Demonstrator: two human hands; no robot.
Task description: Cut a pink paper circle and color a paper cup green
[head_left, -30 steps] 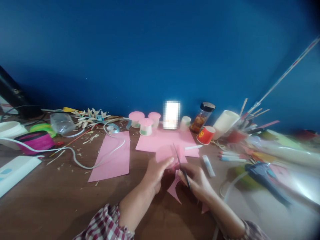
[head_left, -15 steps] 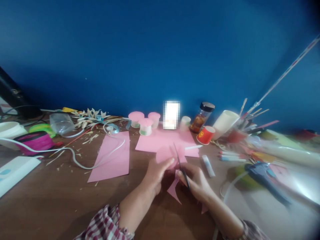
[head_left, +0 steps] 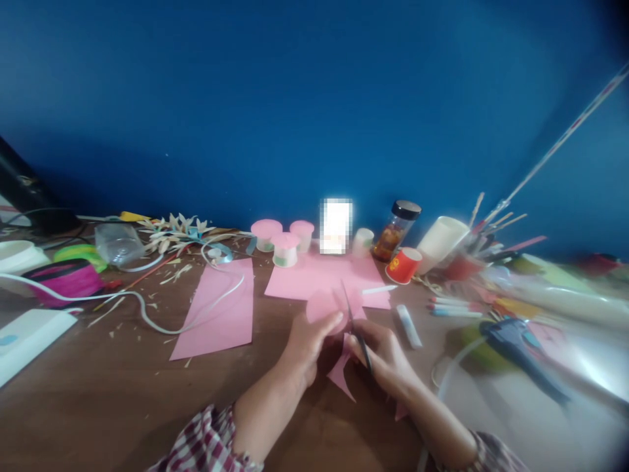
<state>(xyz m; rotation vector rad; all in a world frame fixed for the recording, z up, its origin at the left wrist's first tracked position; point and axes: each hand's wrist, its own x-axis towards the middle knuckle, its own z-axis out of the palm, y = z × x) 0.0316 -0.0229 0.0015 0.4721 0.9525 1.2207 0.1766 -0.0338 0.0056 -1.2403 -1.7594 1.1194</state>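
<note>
My left hand (head_left: 312, 341) pinches a rounded piece of pink paper (head_left: 328, 303), thumb on top. In my right hand (head_left: 386, 354) is a pair of dark-handled scissors (head_left: 362, 347), its blade lying across the paper's right edge. A pointed, curved offcut (head_left: 341, 375) hangs below the blades between my hands. Behind them a larger pink sheet (head_left: 295, 282) lies flat, with a white pen (head_left: 378, 289) on it. Several small paper cups (head_left: 285, 254) stand on its far left part, three topped with pink discs.
Another pink sheet (head_left: 216, 308) lies left under a white cable (head_left: 147, 314). To the right are a glue stick (head_left: 409, 326), a red cup (head_left: 403, 265), a dark-lidded jar (head_left: 396, 233), several markers (head_left: 455, 307) and a glue gun (head_left: 525, 357). A power strip (head_left: 34, 341) sits at far left.
Both hands, the scissors and the pink paper stay almost exactly in place. The whole view has shifted very slightly; nothing was picked up or let go.
</note>
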